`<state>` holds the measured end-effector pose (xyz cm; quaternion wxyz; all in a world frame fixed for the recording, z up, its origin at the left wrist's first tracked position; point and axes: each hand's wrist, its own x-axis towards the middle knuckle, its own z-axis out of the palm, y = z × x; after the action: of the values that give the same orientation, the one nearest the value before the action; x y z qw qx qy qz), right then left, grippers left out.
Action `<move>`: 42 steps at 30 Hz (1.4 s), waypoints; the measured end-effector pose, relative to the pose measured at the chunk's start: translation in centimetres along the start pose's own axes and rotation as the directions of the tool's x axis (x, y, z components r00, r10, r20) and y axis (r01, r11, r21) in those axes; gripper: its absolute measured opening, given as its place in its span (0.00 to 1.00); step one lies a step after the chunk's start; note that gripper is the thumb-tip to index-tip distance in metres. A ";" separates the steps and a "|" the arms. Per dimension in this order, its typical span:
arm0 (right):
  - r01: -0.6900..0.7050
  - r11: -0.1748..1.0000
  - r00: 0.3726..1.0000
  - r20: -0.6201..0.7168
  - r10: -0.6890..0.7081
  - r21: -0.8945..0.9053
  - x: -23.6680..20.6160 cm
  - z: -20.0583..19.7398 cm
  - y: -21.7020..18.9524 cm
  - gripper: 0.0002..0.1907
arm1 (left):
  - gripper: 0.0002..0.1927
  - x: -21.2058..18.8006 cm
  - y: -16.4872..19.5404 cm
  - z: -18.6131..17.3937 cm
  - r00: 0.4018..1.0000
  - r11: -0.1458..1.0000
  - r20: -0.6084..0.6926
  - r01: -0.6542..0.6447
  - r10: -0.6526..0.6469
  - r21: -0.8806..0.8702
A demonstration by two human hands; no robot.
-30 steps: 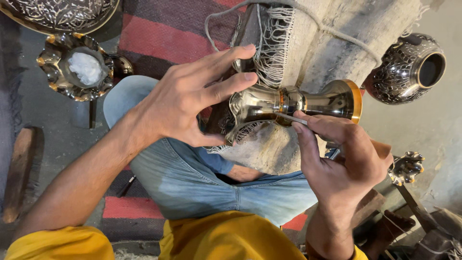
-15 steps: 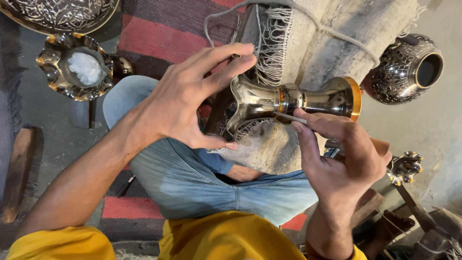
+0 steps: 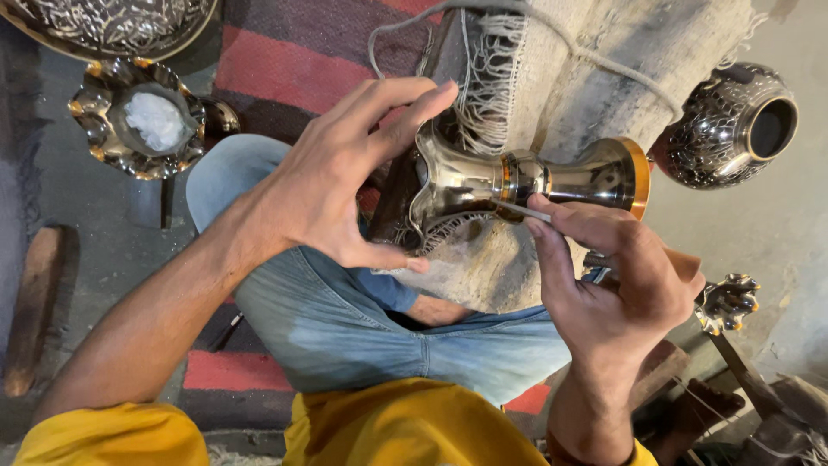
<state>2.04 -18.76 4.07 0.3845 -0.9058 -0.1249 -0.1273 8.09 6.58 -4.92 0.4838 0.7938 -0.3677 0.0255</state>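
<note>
A shiny brass goblet-shaped vessel (image 3: 517, 177) lies on its side across a cloth-wrapped block (image 3: 604, 78). My left hand (image 3: 345, 173) cups its flared fluted end, fingertips on top and thumb underneath. My right hand (image 3: 617, 276) pinches a thin metal engraving tool (image 3: 524, 211), whose tip touches the vessel's narrow banded waist. My jeans-clad knee (image 3: 345, 319) sits under both hands.
A scalloped brass dish holding white powder (image 3: 147, 121) stands at upper left beside a large engraved tray (image 3: 103, 22). An engraved dark metal pot (image 3: 733, 125) lies at right. A small fluted brass piece (image 3: 729, 302) and dark tools sit at lower right. A red-striped rug (image 3: 293, 60) covers the floor.
My left hand's fingers have lifted and shifted on the flared end, turning the vessel slightly. The right hand with the tool stays at the waist band.
</note>
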 end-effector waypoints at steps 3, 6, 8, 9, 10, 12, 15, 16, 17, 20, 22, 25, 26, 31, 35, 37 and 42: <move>-0.043 0.999 0.999 -0.028 0.043 -0.005 -0.2 0.2 -0.2 0.09 | 0.68 0.1 0.1 -0.1 1.000 1.000 0.014 0.005 -0.005 0.002; -0.024 0.999 0.999 -0.032 0.023 -0.036 -0.1 0.3 -0.2 0.10 | 0.68 0.2 0.1 -0.1 1.000 1.000 0.011 -0.001 0.000 0.012; -0.033 0.999 0.999 -0.017 0.033 -0.023 -0.1 0.2 -0.3 0.09 | 0.69 0.2 0.1 -0.2 1.000 1.000 0.024 0.006 -0.007 0.013; -0.043 0.999 0.999 -0.006 0.043 -0.009 0.0 0.0 -0.4 0.09 | 0.69 0.2 0.1 -0.1 1.000 1.000 0.021 0.007 -0.007 -0.010; -0.025 1.000 1.000 0.007 0.025 -0.012 0.2 0.0 -0.4 0.09 | 0.69 0.3 0.0 -0.2 1.000 1.000 0.017 0.005 -0.004 -0.028; -0.001 1.000 0.999 0.044 0.002 -0.019 0.3 -0.4 -0.4 0.09 | 0.70 0.2 0.0 -0.1 0.999 0.997 0.028 0.032 -0.030 -0.064; -0.008 1.000 0.999 0.042 0.008 -0.016 0.3 -0.3 -0.4 0.10 | 0.69 -0.1 -0.3 0.2 0.999 0.995 0.021 0.037 -0.035 -0.095; -0.033 0.999 0.999 0.021 0.033 0.006 0.2 -0.2 -0.5 0.09 | 0.67 -0.3 -0.3 0.4 1.000 0.995 -0.019 -0.001 -0.001 -0.102; -0.060 0.998 0.998 0.003 0.060 0.029 0.0 0.0 -0.5 0.09 | 0.65 -0.5 -0.3 0.8 0.998 0.993 -0.059 -0.035 0.029 -0.109; -0.021 0.999 0.999 -0.037 0.020 -0.031 -0.2 0.3 -0.2 0.10 | 0.57 -1.3 -0.4 1.8 0.970 0.974 -0.133 -0.189 0.205 0.125; 0.013 0.997 0.999 -0.037 -0.016 -0.080 -0.3 0.4 -0.1 0.11 | 0.55 -1.9 -0.7 1.8 0.977 0.977 -0.095 -0.181 0.192 0.110; 0.050 0.995 0.998 -0.027 -0.053 -0.086 -0.2 0.4 0.2 0.11 | 0.55 -2.0 -1.4 1.6 0.981 0.972 -0.049 -0.178 0.187 0.153; 0.051 0.996 0.999 -0.017 -0.052 -0.075 -0.2 0.2 0.2 0.11 | 0.55 -1.8 -1.4 1.6 0.980 0.971 -0.053 -0.182 0.192 0.154; 0.062 0.997 0.998 0.017 -0.061 -0.046 -0.3 -0.1 0.5 0.11 | 0.59 -1.0 -1.1 1.0 0.974 0.975 -0.105 -0.190 0.202 0.117; 0.068 0.997 0.997 -0.032 -0.069 -0.028 -0.5 0.4 0.9 0.11 | 0.61 -0.6 -0.7 0.6 0.973 0.973 -0.097 -0.196 0.208 0.119; 0.067 0.996 0.996 -0.047 -0.070 -0.063 -0.6 0.5 1.1 0.12 | 0.61 -0.5 -0.6 0.7 0.974 0.976 -0.098 -0.192 0.203 0.107; 0.070 0.993 0.997 -0.025 -0.073 -0.091 -0.5 0.3 0.9 0.12 | 0.60 -0.4 -0.7 0.7 0.973 0.973 -0.098 -0.199 0.211 0.119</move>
<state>1.87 -19.24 3.10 0.3402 -0.9152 -0.1461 -0.1591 8.03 6.40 -6.02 0.4544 0.7739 -0.4187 0.1388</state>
